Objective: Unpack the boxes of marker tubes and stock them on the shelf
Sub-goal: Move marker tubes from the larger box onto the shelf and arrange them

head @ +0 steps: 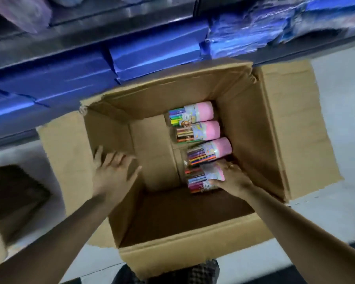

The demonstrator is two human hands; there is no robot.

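Although the cardboard box (pixel 193 152) lies open on the floor, only 4 marker tubes remain in the head view, lined along its 3 o'clock wall, so unpacking looks nearly finished. At 5 o'clock in the box, the right hand (pixel 232 179) curls round the nearest tube (pixel 203 178), thumb beneath, fingers on top. Spread and holding nothing, the left hand (pixel 113 171) hovers at the 9 o'clock wall. Towards 12 o'clock, the shelf (pixel 70 44) holds blurred blue packs; these 4 tubes await stocking.
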